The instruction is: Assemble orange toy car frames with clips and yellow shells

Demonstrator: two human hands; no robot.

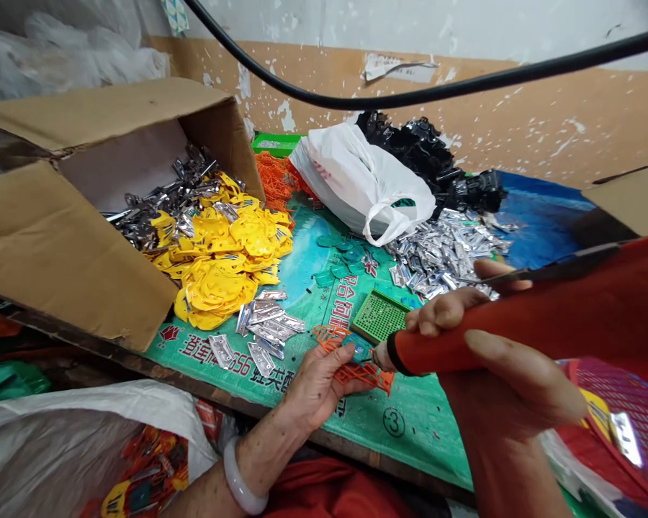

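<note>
My left hand [318,381] pinches an orange lattice piece [375,378] with a teal part [359,348] on it, low over the green sheet at the front centre. My right hand [497,360] is wrapped round a red power screwdriver [426,349], whose tip meets the teal part. Just behind the pieces lies a small green tray [381,316] of tiny screws. Silver plates [267,324] are scattered to the left of it, beside a heap of yellow pieces [232,252]. The screwdriver's nose hides part of the contact point.
An open cardboard box [75,252] lies at the left. A white plastic bag [356,176], black parts [426,158] and a silver heap [448,248] are at the back. A black cable [356,101] hangs across the top. A red mesh basket [621,403] stands at the right.
</note>
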